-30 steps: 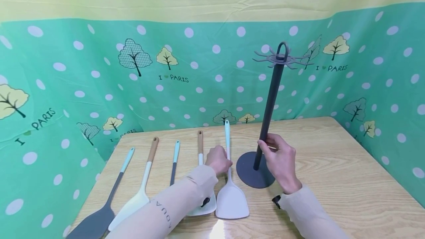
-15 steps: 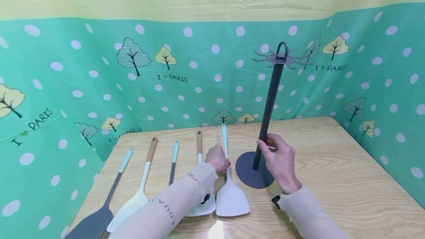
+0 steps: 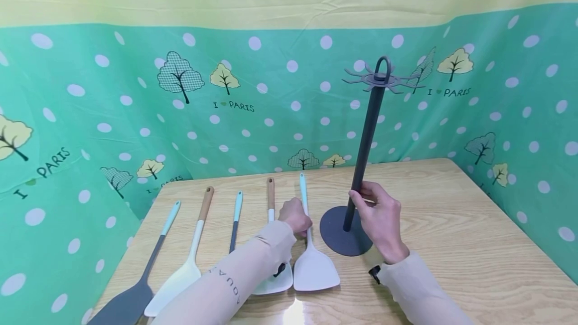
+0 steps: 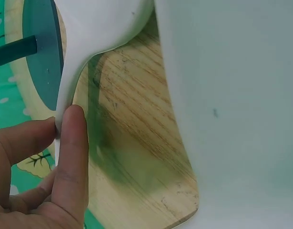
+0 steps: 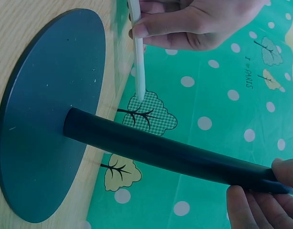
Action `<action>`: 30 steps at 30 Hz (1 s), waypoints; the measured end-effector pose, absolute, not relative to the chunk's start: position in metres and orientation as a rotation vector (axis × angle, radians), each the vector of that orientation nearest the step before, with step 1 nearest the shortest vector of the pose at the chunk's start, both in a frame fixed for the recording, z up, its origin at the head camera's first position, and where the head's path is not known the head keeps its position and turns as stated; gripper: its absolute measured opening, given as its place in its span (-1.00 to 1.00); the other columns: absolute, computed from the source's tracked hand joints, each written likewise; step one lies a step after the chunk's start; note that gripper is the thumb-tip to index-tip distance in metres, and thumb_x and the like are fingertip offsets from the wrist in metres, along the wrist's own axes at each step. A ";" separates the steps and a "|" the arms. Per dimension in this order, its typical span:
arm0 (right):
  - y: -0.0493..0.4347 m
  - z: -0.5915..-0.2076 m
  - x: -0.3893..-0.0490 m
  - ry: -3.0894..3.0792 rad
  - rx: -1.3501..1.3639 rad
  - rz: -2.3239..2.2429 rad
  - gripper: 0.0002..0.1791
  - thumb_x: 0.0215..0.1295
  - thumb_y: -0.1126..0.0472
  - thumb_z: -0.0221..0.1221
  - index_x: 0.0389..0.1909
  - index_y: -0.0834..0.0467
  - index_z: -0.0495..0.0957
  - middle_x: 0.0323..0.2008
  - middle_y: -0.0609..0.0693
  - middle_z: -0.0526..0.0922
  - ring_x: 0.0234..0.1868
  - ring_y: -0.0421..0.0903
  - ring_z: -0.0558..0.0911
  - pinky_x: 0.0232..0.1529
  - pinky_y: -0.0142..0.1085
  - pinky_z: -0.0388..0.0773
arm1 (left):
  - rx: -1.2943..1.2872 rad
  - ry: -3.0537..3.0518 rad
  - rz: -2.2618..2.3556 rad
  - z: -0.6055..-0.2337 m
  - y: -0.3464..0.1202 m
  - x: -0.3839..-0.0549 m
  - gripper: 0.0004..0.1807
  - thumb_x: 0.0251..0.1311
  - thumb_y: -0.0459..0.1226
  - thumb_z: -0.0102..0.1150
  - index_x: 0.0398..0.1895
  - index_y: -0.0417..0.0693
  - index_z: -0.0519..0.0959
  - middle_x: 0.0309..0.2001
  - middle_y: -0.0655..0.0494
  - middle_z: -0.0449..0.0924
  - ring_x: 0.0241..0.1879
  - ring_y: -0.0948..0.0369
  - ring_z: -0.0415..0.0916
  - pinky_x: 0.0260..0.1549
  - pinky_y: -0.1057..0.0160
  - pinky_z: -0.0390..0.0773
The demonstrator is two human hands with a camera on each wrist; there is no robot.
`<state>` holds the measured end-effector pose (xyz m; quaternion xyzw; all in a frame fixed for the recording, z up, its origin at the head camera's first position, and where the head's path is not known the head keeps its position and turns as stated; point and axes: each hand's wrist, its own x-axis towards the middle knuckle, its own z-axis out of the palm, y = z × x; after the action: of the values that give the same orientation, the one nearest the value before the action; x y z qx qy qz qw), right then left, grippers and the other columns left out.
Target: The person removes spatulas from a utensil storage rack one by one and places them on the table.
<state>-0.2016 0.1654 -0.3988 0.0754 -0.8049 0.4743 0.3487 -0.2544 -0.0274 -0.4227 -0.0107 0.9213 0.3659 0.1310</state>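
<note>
My left hand [image 3: 295,216] pinches the thin handle of a white spatula [image 3: 314,271] between thumb and fingers. This spatula has a light blue handle end and a wide flat blade pointing toward me. In the left wrist view, the thumb and fingers meet on the spatula's neck [image 4: 66,93], just behind the blade. My right hand [image 3: 380,217] grips the lower pole of a black utensil stand [image 3: 366,139], thumb on one side and fingers on the other. The stand has a round base [image 5: 51,119], a ring of hooks [image 3: 381,82] and a loop on top.
Left of the held spatula lie a white turner with a brown handle [image 3: 271,194], a grey-shafted utensil with a blue end [image 3: 238,207], a white spatula [image 3: 180,277] and a dark grey turner [image 3: 126,299]. My left sleeve hides parts of them. A patterned cloth [image 3: 253,139] stands behind the table [image 3: 451,245].
The held spatula's handle end has shifted slightly left and lower in the head view, and its blade edge slightly up. My right hand stays on the pole.
</note>
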 end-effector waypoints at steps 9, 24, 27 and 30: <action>0.166 -0.398 -0.201 -2.091 0.187 1.231 -0.75 0.17 0.23 0.32 -0.13 0.17 0.62 -0.30 0.04 0.72 -0.29 -0.08 0.72 -0.29 -0.65 0.50 | -0.040 2.662 1.021 -0.422 -0.028 -0.255 -0.85 -0.01 -0.49 0.23 -0.39 -0.32 0.45 -0.75 -0.03 0.54 -0.75 0.18 0.58 -0.76 0.37 0.54; 0.166 -0.397 -0.201 -2.106 0.179 1.216 -0.75 0.18 0.22 0.32 -0.12 0.17 0.61 -0.29 0.02 0.72 -0.27 -0.10 0.71 -0.28 -0.44 0.61 | -0.076 2.650 1.014 -0.425 -0.028 -0.257 -0.81 -0.06 -0.50 0.29 -0.43 -0.36 0.44 -0.75 -0.07 0.55 -0.77 0.17 0.57 -0.78 0.36 0.54; 0.165 -0.397 -0.201 -2.103 0.182 1.224 -0.75 0.19 0.22 0.31 -0.12 0.17 0.61 -0.29 0.03 0.71 -0.27 -0.10 0.71 -0.28 -0.36 0.63 | -0.089 2.630 1.028 -0.426 -0.028 -0.258 -0.80 -0.05 -0.51 0.28 -0.40 -0.38 0.44 -0.71 -0.11 0.55 -0.76 0.18 0.57 -0.75 0.35 0.56; 0.165 -0.397 -0.201 -2.101 0.184 1.227 -0.76 0.19 0.22 0.31 -0.12 0.17 0.61 -0.29 0.03 0.71 -0.27 -0.10 0.71 -0.28 -0.46 0.61 | -0.101 2.619 1.032 -0.427 -0.028 -0.258 -0.80 -0.03 -0.51 0.27 -0.38 -0.37 0.43 -0.67 -0.13 0.54 -0.76 0.18 0.56 -0.74 0.34 0.57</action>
<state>-0.2012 0.1652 -0.3968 0.0707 -0.8087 0.4722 0.3436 -0.2580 -0.0281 -0.4267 -0.0352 0.9175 0.3617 0.1616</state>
